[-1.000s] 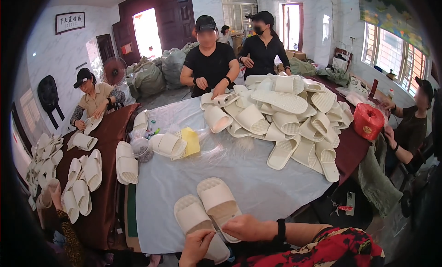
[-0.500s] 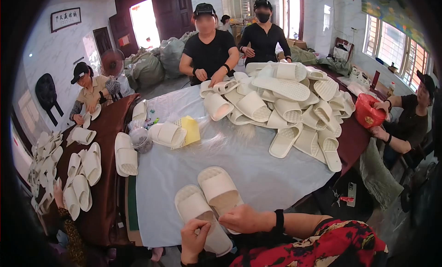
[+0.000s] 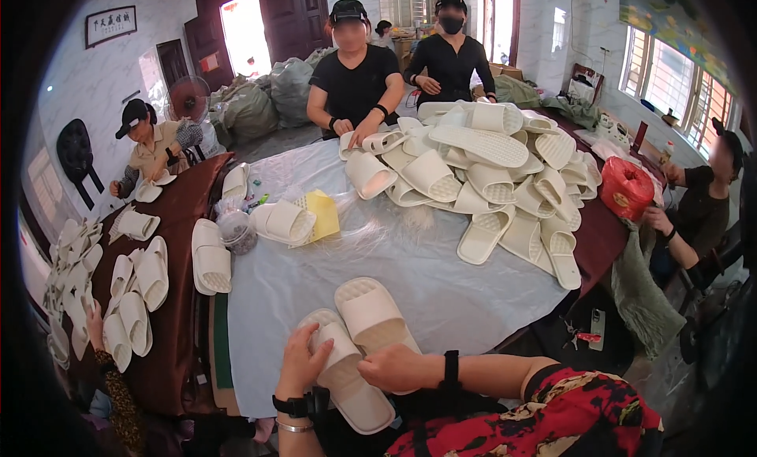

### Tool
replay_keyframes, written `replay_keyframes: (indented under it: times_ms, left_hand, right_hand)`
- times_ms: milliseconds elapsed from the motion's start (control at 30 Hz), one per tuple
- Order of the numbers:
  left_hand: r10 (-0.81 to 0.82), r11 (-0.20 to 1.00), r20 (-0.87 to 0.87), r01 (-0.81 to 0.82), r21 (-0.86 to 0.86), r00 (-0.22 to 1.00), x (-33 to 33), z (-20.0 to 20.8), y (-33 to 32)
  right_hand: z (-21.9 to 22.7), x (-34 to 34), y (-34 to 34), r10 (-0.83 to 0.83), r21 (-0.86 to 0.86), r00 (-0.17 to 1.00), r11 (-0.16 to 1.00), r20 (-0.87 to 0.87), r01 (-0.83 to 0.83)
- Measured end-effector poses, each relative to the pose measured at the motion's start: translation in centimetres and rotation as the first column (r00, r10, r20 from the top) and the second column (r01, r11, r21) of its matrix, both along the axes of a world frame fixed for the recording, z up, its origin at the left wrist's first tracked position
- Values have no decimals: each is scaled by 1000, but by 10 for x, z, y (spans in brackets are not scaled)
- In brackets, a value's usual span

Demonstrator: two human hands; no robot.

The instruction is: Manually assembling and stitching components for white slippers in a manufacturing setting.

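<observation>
Two cream slippers lie side by side at the near edge of the cloth, their toes pointing away from me. My left hand (image 3: 303,361) rests against the outer side of the left slipper (image 3: 364,406), fingers apart, the thumb lying by its strap. Over the inner edges of the pair, my right hand (image 3: 397,368) is closed, with its fingertips pinched; whatever they hold is too small or hidden. The right slipper (image 3: 369,313) sits just beyond my right hand, its strap fully visible.
A large heap of slippers (image 3: 481,161) covers the table's far right. A yellow card (image 3: 322,216), thin clear strands and a clear tub (image 3: 237,235) lie left of it. Co-workers sit and stand around; a person at right handles a red bag (image 3: 627,187). More slippers (image 3: 142,279) lie on the brown cloth.
My left hand has gone from a pinch near the strap to fingers spread along the left slipper's side. My right hand has shifted slightly left, still closed.
</observation>
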State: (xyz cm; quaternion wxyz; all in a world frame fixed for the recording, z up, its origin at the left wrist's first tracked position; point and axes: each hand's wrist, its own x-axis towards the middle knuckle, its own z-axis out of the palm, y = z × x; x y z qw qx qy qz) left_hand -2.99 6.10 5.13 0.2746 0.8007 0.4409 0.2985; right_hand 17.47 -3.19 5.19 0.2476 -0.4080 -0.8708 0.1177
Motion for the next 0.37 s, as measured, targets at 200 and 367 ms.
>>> replay_keyframes:
  times_ms: [200,367]
  left_hand:
    - [62,998,-131,-64,-13,989,-3,2,2]
    - [-55,937,-365,-79,-341,929,-5,25,15]
  right_hand:
    - [-14,-9,24,-107,41,994,993,-32,108]
    - [-15,-16,35,-134,75,989,989,60,130]
